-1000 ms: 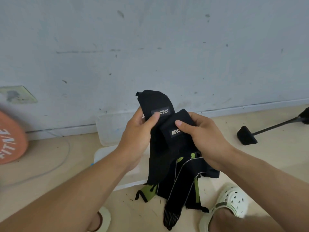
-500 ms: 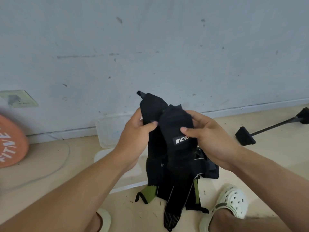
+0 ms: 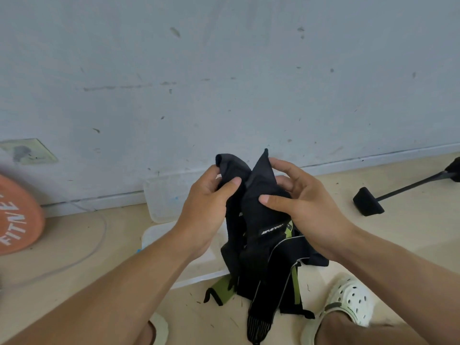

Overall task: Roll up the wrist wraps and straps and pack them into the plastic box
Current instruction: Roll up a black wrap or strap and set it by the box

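Observation:
I hold two black wrist wraps upright in front of me. My left hand [image 3: 206, 207] pinches the top of the left wrap [image 3: 232, 170]. My right hand [image 3: 301, 205] grips the right wrap [image 3: 263, 212], whose white logo now sits low, near my palm. Below them a heap of black and green straps [image 3: 268, 282] lies on the floor. The clear plastic box [image 3: 161, 195] stands against the wall behind my left hand, with its white lid [image 3: 154, 235] flat on the floor in front of it, partly hidden by my left arm.
An orange weight plate [image 3: 17, 215] leans at the left. A thin cable [image 3: 82, 252] curves over the floor. A black bar with a padded end [image 3: 368, 201] lies at the right. My white clogs [image 3: 348, 305] stand beside the heap.
The right wrap has slid down through my right hand, its logo moving from thumb height to below my palm. Its pointed top now stands beside the left wrap's top.

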A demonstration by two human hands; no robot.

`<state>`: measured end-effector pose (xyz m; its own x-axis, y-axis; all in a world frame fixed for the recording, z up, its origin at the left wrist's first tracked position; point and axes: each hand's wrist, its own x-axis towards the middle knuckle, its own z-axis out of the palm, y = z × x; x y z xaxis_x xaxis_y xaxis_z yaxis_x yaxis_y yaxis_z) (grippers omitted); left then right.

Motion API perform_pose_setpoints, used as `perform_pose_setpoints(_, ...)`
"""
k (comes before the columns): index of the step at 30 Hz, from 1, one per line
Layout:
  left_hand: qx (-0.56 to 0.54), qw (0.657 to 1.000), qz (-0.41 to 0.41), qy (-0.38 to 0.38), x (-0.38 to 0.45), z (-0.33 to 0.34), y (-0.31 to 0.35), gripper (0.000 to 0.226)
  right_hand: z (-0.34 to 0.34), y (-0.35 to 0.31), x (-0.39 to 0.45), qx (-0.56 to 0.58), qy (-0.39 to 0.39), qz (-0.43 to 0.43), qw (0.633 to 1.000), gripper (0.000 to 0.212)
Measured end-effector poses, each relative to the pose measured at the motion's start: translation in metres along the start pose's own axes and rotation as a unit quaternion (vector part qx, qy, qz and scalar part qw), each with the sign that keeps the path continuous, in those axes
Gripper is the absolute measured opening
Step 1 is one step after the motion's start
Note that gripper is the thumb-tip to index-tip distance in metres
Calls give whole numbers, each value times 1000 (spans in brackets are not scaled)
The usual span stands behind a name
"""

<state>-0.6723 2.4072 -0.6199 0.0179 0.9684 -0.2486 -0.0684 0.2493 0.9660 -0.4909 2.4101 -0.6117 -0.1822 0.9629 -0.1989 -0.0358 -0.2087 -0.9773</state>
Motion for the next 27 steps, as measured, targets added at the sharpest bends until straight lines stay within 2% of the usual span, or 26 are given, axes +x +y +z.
perform_pose_setpoints(4,-7,1000,8,0,1,0,0,30,3,0,-3,4,35,9,999,24)
perform_pose_setpoints(6,-8,1000,12,-2,1,-1,-3,41,3,2,-4,1,56,23,998,17)
perform_pose_setpoints(9,3,1000,13,-8,0,0,-4,39,5,2,-5,20,71,49,996,15)
perform_pose_setpoints(13,-5,1000,11,14,-1,4,-3,16,9,5,-6,-14,80,50,995,10)
perform_pose_setpoints(19,37,998,21,39,0,4,-8,15,14,6,-8,-37,78,29,996,11)
perform_pose_setpoints(24,40,997,28,53,3,0,-10,3,11,8,-6,-22,68,42,997,17)
perform_pose_setpoints(27,47,997,29,55,3,0,-10,11,11,6,-7,-27,42,44,998,15)
